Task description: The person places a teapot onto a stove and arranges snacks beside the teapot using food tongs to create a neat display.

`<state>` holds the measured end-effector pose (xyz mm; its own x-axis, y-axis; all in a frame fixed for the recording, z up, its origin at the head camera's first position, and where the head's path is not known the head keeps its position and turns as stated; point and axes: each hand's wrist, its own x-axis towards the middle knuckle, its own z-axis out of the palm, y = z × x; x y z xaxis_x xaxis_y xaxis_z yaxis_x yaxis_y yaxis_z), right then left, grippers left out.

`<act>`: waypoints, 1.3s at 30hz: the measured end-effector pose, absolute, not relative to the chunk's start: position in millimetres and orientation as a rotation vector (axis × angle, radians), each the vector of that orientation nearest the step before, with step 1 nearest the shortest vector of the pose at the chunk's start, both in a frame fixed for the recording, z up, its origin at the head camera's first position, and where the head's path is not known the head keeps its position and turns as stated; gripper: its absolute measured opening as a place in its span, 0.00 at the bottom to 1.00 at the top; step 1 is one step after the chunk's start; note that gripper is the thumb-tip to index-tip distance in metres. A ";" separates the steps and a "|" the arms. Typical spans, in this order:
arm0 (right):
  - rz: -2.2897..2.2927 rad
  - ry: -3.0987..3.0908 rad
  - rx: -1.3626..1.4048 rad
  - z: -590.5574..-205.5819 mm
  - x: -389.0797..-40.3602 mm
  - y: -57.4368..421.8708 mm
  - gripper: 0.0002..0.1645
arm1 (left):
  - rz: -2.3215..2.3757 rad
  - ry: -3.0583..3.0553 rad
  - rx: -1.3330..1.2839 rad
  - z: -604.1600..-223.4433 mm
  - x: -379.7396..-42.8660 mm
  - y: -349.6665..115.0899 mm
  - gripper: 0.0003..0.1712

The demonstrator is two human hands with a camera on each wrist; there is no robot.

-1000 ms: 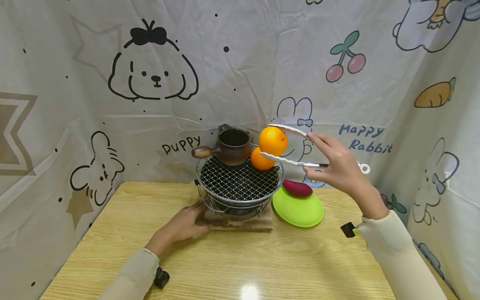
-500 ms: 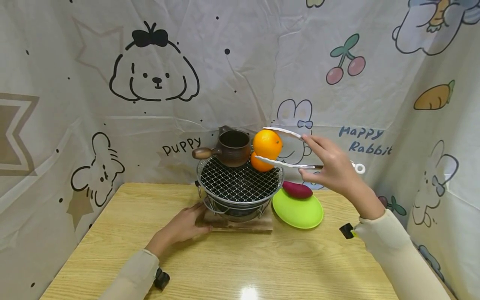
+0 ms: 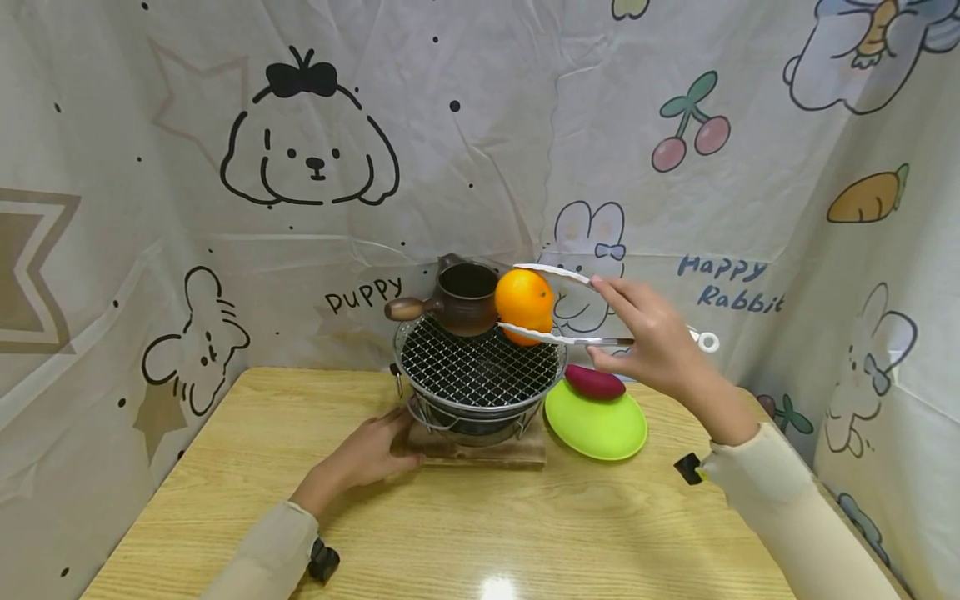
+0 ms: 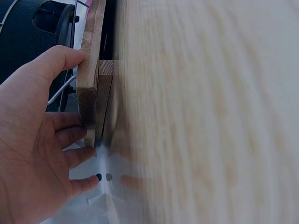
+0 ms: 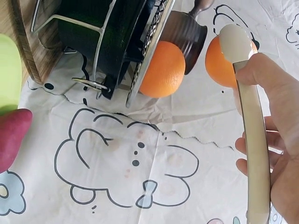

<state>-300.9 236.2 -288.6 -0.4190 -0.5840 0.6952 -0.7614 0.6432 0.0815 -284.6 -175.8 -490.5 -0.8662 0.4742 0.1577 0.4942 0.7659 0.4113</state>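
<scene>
My right hand (image 3: 652,337) grips white-tipped tongs (image 5: 254,149) with an orange (image 5: 217,63) between their arms. In the right wrist view this orange hangs above a second orange (image 5: 162,70), which rests on the wire mesh of a round grill (image 3: 480,367); in the head view the upper one largely hides it. Beside them on the mesh stands a brown side-handled clay pot (image 3: 465,308). My left hand (image 3: 367,450) holds the left corner of the wooden board (image 4: 88,70) under the grill, thumb on its front edge and fingers along its end.
To the grill's right lies a lime-green plate (image 3: 600,429) with a purple eggplant-shaped piece (image 3: 595,383) on its back rim. A printed cloth (image 3: 480,150) hangs behind and beside the wooden table (image 3: 465,533).
My right hand has moved left and down with the tongs and orange, bringing that orange lower, closer to the pot and over the second orange. My left hand stays at the board.
</scene>
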 end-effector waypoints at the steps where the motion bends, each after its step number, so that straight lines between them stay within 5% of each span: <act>1: 0.316 -2.138 1.055 -289.0 -301.2 234.9 0.51 | -0.697 -2.912 -0.798 -490.5 -284.6 -175.8 0.50; 39: 0.278 -2.067 1.203 -302.3 -296.3 193.7 0.51 | -0.719 -2.877 -0.813 -490.2 -285.1 -176.8 0.51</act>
